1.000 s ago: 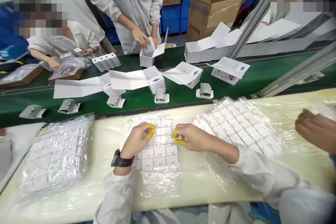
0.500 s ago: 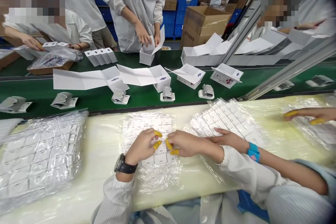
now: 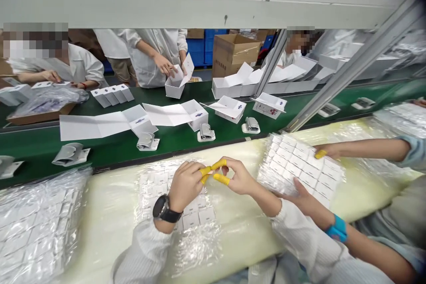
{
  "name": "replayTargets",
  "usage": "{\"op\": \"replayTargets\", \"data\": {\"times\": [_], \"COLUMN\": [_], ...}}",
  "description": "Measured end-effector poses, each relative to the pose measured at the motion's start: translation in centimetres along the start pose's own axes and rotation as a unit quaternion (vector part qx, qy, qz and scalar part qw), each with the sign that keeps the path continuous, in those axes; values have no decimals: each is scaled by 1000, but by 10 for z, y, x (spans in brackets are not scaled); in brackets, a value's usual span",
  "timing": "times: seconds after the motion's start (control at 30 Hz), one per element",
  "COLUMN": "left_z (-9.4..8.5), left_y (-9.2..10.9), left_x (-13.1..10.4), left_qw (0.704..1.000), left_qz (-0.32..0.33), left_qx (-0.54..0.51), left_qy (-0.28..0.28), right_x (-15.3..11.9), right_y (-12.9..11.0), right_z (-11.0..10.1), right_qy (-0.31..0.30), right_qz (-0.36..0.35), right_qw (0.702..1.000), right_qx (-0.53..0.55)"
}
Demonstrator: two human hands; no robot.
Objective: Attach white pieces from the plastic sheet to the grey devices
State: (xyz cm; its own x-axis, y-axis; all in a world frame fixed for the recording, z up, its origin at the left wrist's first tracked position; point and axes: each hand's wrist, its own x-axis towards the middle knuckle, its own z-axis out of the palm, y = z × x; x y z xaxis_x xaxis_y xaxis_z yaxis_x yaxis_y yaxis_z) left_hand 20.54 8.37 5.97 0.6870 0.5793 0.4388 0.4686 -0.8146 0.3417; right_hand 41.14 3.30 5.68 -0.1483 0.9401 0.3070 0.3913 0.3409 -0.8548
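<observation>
1. Table: its padded top carries the work, so a good worker does the fiddly part well inside its near edge, where a dropped bit should land on the padding.
2. Belt: it runs along the table's far edge; keep the fingers on the near side of that line.
3. Left pack: bagged rows of white cards lie toward the table's left end. Best leave the wrap undisturbed.
4. Middle pack: it lies between the other two, its top end close to the table's far edge and loose film toward the near edge. Wrists should stay light, lest the rows shift.
5. Right pack: it is by the far edge, with a co-worker's hands on it; keep the right elbow tucked clear of them.
6. Left hand: bent over the middle pack, index and thumb brought near each other.
7. Right hand: just right of that pack, index fingertip meeting the left's, thumb apart.
8. Finger covers: yellow, on both hands' tips; pinch with these alone.
9. Bit: something small and pale, above the middle pack's right side, where the fingertips meet. I cannot tell which hand grips it, if either; a soft, steady pinch seems wise.
</observation>
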Motion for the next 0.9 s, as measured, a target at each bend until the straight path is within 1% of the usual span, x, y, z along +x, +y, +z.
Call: {"op": "replayTargets", "data": {"times": [0.1, 0.2, 0.27, 0.33, 0.43, 0.47, 0.53, 0.6, 0.67, 0.77, 0.83, 0.9], "left_z": [8, 16, 23, 31, 42, 45, 51, 58, 67, 85, 99, 112], "left_y": [-3, -2, -2, -4, -8, -11, -17, -27, -38, -56, -66, -72], "left_x": [14, 28, 36, 44, 57, 63, 76, 93, 110, 134, 145, 152], "left_qw": [994, 985, 982, 981, 982, 984, 989, 993, 994, 990, 986, 984], "left_qz": [60, 105, 123, 135, 134, 121, 65, -12, -78, -141, -163, -170], "left_qx": [90, 132, 140, 138, 122, 120, 121, 113, 78, 10, -21, -42], "left_qy": [-26, -33, -30, -34, -50, -55, -48, -28, -9, 10, 22, 27], "right_x": [2, 7, 11, 14, 21, 25, 37, 55, 77, 111, 129, 141], "right_y": [15, 28, 37, 46, 64, 72, 91, 113, 135, 160, 171, 178], "right_z": [-7, -17, -24, -31, -43, -49, -66, -87, -109, -134, -141, -144], "right_qy": [15, -11, -34, -38, -51, -56, -46, -17, -11, -66, -106, -143], "right_qz": [53, 81, 91, 102, 95, 86, 70, 66, 59, 21, -5, -24], "right_qw": [998, 996, 995, 994, 994, 995, 996, 993, 982, 962, 949, 941], "right_qx": [-20, -28, -17, -3, 7, 4, -26, -95, -177, -263, -296, -306]}}
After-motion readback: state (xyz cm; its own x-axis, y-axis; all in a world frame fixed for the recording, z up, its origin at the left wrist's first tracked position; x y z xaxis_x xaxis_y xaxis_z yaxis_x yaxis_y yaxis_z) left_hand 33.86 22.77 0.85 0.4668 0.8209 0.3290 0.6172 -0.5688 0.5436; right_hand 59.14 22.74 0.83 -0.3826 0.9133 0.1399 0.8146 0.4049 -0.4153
